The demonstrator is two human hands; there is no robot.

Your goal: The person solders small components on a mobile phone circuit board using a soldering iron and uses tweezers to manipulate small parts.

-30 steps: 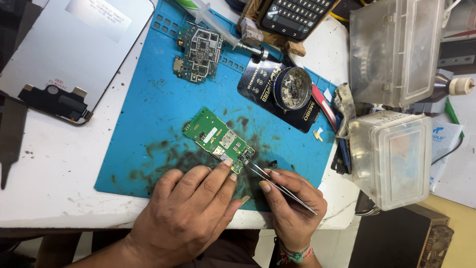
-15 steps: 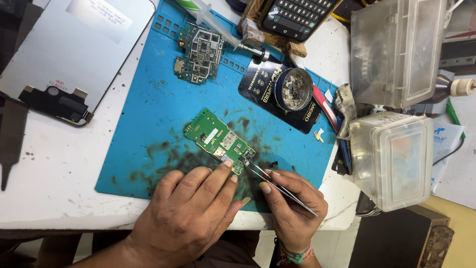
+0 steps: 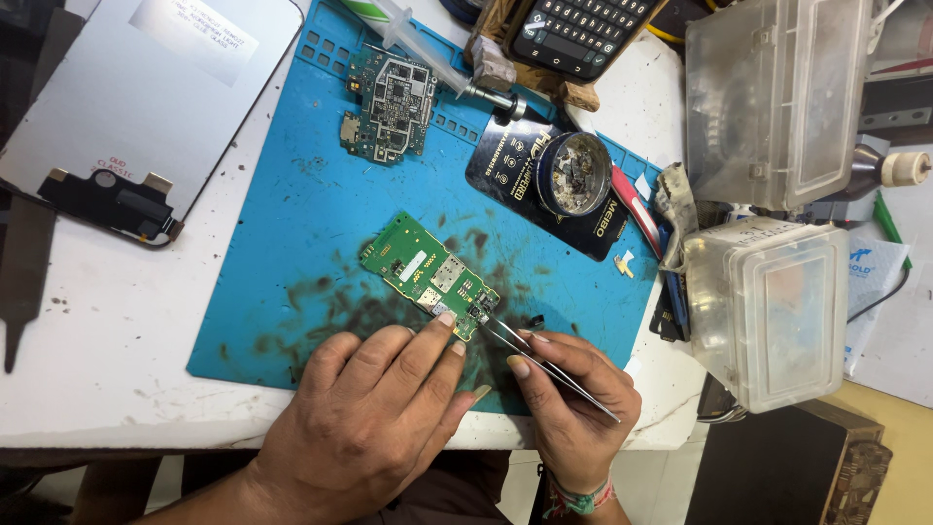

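Observation:
A small green circuit board lies on the stained blue work mat. My left hand rests flat on the mat, one fingertip pressing the board's near edge. My right hand pinches metal tweezers, whose tips touch the board's right corner. A tiny dark part lies on the mat just right of the tweezers.
A second bare circuit board sits at the mat's far edge beside a syringe. A round tin of small parts rests on a black pad. Two clear plastic boxes stand right. A phone screen panel lies far left, a keypad at top.

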